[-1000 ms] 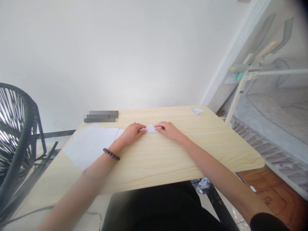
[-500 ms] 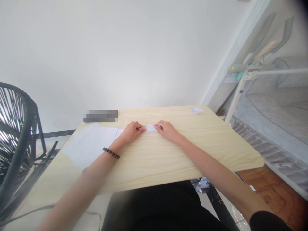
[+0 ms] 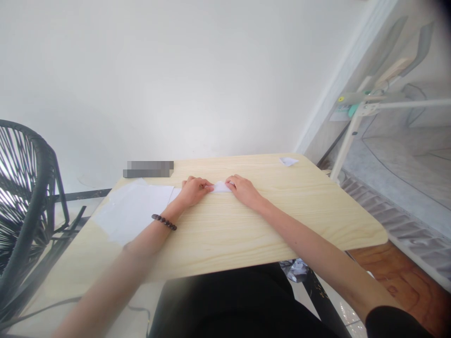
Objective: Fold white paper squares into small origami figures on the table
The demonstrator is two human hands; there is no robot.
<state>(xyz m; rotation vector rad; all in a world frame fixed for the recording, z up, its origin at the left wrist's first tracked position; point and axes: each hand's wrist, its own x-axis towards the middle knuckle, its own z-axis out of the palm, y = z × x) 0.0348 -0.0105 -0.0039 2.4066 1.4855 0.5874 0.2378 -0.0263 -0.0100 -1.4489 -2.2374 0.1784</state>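
Near the middle of the wooden table [image 3: 225, 234], a small folded piece of white paper [image 3: 221, 187] lies between my hands. My left hand [image 3: 195, 190] pinches its left end between thumb and fingers; a dark bead bracelet [image 3: 164, 222] circles that wrist. At the other end, my right hand [image 3: 244, 190] is closed on the paper's right side, fingertips curled over it. Both hands rest low over the tabletop. The paper's ends are hidden under the fingers.
Loose white sheets [image 3: 136, 206] are spread on the left of the table. A small folded white paper piece [image 3: 289, 161] lies at the far right corner. A blurred-out dark object [image 3: 148, 169] sits at the back left. A woven chair [image 3: 31, 188] stands to the left.
The fingers of both hands have shifted slightly on the folded paper, which stays in the same place. The camera view has moved a little.
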